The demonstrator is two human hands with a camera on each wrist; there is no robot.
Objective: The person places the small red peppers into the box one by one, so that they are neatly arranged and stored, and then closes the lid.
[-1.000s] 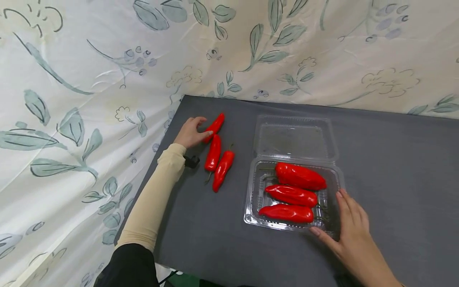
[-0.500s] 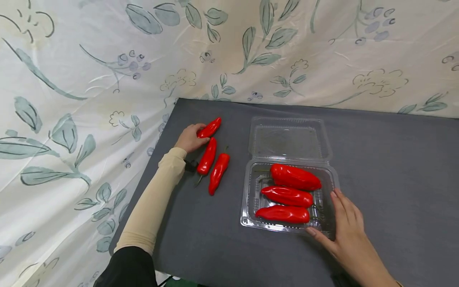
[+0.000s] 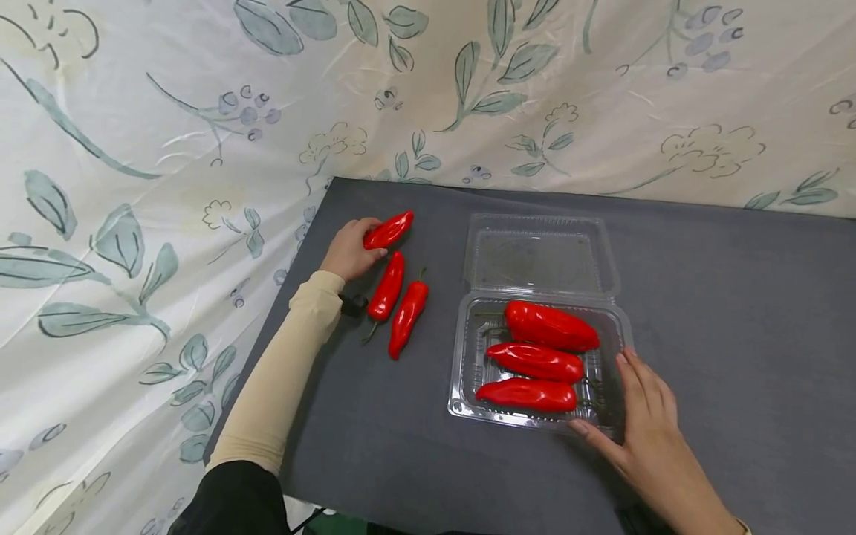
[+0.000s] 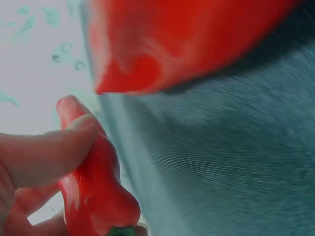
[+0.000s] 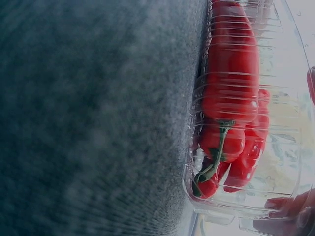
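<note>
My left hand [image 3: 352, 249], reaching to the far left of the table, pinches a red pepper [image 3: 390, 230] between thumb and fingers. In the left wrist view the thumb lies across this pepper [image 4: 96, 196], whose green stem end points down. Two more red peppers [image 3: 386, 286] lie just beside that hand. My right hand [image 3: 652, 435] rests at the near right corner of a clear plastic clamshell box [image 3: 461, 379], thumb at its front edge and fingers fairly straight along the side. Three red peppers [image 3: 535, 362] lie crosswise inside; their green stems [image 5: 219, 152] show through the wall.
The box's lid [image 3: 542, 253] is folded back flat toward the far side. A dark grey cloth [image 3: 749, 334] covers the table. Curtains with a leaf print [image 3: 575, 96] hang along the back and left edges.
My left hand has closed its fingers on the far-left pepper, which has turned and shifted slightly left. My right hand stays at the box corner.
</note>
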